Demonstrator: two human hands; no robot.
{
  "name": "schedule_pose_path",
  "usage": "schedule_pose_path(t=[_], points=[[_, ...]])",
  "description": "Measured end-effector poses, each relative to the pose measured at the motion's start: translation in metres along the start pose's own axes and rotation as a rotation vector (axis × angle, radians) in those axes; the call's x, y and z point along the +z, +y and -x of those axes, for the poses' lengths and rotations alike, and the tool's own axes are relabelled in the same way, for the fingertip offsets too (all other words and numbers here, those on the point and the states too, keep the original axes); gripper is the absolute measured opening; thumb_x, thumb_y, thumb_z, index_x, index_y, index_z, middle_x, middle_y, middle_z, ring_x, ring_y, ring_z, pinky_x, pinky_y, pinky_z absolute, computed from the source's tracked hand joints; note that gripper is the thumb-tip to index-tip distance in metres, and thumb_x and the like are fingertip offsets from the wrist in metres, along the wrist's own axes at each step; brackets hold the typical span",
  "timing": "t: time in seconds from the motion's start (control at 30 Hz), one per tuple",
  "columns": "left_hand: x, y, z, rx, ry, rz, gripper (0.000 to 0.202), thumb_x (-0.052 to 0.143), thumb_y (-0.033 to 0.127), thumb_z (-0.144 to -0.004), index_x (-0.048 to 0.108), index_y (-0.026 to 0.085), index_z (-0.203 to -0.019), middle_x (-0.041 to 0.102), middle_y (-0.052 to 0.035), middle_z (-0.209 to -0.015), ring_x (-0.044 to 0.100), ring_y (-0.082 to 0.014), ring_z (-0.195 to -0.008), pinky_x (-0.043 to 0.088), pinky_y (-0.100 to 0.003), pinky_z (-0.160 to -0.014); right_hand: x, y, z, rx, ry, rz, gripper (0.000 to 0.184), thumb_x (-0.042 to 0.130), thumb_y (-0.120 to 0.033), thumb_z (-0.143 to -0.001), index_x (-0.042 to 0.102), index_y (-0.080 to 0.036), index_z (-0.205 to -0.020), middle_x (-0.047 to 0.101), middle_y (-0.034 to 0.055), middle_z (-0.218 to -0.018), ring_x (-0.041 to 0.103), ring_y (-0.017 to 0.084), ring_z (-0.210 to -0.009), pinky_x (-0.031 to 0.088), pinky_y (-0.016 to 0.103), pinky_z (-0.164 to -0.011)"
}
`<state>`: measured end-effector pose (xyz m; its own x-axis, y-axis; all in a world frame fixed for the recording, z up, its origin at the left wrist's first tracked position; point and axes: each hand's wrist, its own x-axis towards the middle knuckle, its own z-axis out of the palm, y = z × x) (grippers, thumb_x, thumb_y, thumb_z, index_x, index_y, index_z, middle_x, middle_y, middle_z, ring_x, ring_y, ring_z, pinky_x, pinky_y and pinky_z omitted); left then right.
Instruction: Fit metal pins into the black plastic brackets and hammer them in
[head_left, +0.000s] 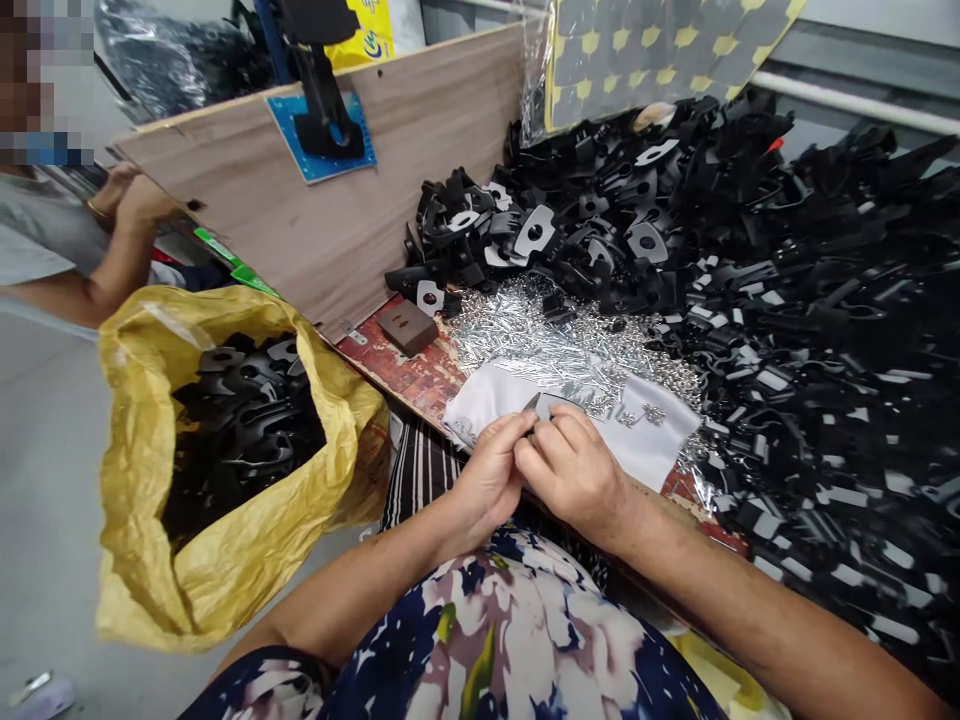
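Observation:
My left hand [489,478] and my right hand [576,472] meet over the near edge of the worktable, fingers closed. Between their fingertips is a small black plastic part [550,404], mostly hidden by the fingers, so its exact kind does not show. Just beyond the hands lies a white cloth [637,440] with a few small metal springs on it. Behind the cloth spreads a heap of shiny metal pins [517,335] and springs [667,365]. Black plastic clip-like parts [534,232], some with pale grey faces, are piled farther back.
A yellow woven sack [124,480] holding black parts stands at left. A brown block [407,328] sits by the wooden board [442,130]. More black parts [825,400] cover the right side. Another person's arm [90,290] is beyond the board at left.

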<state>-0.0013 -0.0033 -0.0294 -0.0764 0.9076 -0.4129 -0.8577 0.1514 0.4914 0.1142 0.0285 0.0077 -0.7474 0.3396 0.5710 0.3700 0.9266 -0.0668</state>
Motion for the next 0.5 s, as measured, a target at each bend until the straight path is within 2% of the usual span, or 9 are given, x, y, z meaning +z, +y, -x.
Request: schedule_pose_path(t=[0.1,0.17,0.23,0.3,0.4,0.47,0.5], points=[[-0.004,0.003,0.004,-0.026,-0.058,-0.072,0.033,0.087,0.032,-0.072,0.058,0.017,-0.069,0.054,0.0035,-0.068,0.05,-0.009,-0.06,0.043,-0.022,-0.056,0.002,0.003,0.003,0.036,-0.003,-0.014,0.025,0.049,-0.007,-0.096,0.065,-0.025,-0.091,0.054,0.0014,-0.073,0.05,0.019,-0.073,0.056,0.045,-0.096],[-0.011,0.007,0.01,-0.03,-0.123,-0.146,0.034,0.084,0.039,-0.077,0.058,0.019,-0.077,0.054,0.004,-0.07,0.049,-0.0092,-0.059,0.043,-0.022,-0.056,0.003,0.003,0.004,0.063,0.016,0.003,0.021,0.051,-0.011,-0.097,0.066,-0.025,-0.094,0.056,0.002,-0.074,0.053,0.02,-0.076,0.055,0.046,-0.098],[-0.021,0.014,0.018,0.042,-0.157,-0.3,0.037,0.085,0.039,-0.075,0.057,0.022,-0.092,0.056,0.0052,-0.076,0.05,-0.0091,-0.058,0.043,-0.022,-0.055,0.004,0.0,0.006,0.093,0.056,0.004,0.018,0.052,-0.014,-0.099,0.065,-0.025,-0.099,0.058,0.0029,-0.077,0.055,0.021,-0.079,0.053,0.048,-0.1],[-0.034,0.024,0.027,0.184,-0.151,-0.577,0.044,0.085,0.034,-0.075,0.055,0.026,-0.107,0.06,0.0039,-0.086,0.056,-0.0112,-0.065,0.044,-0.022,-0.057,0.005,-0.002,0.011,0.129,0.055,-0.045,0.02,0.049,-0.013,-0.1,0.064,-0.024,-0.109,0.063,0.0041,-0.083,0.057,0.02,-0.084,0.051,0.047,-0.103],[-0.054,0.041,0.038,0.37,-0.095,-1.075,0.035,0.071,0.032,-0.089,0.058,0.024,-0.121,0.066,-0.0037,-0.105,0.063,-0.0194,-0.095,0.05,-0.028,-0.076,0.002,0.003,0.029,0.243,-0.106,-0.072,0.022,0.051,-0.016,-0.101,0.061,-0.018,-0.12,0.068,0.008,-0.094,0.061,0.022,-0.09,0.055,0.045,-0.093],[-0.066,0.051,0.042,0.359,-0.048,-1.237,0.03,0.057,0.036,-0.097,0.061,0.022,-0.124,0.067,-0.0052,-0.102,0.063,-0.0216,-0.097,0.05,-0.03,-0.078,-0.006,0.016,0.049,0.341,-0.253,0.045,0.016,0.061,-0.026,-0.098,0.064,-0.015,-0.109,0.066,0.0113,-0.093,0.06,0.027,-0.089,0.055,0.049,-0.082],[-0.071,0.056,0.042,0.318,-0.024,-1.276,0.032,0.048,0.039,-0.101,0.062,0.02,-0.124,0.067,-0.0052,-0.097,0.063,-0.0221,-0.094,0.05,-0.032,-0.076,-0.012,0.025,0.062,0.396,-0.34,0.144,0.02,0.068,-0.033,-0.094,0.065,-0.014,-0.099,0.065,0.0127,-0.089,0.059,0.03,-0.086,0.054,0.051,-0.075]])
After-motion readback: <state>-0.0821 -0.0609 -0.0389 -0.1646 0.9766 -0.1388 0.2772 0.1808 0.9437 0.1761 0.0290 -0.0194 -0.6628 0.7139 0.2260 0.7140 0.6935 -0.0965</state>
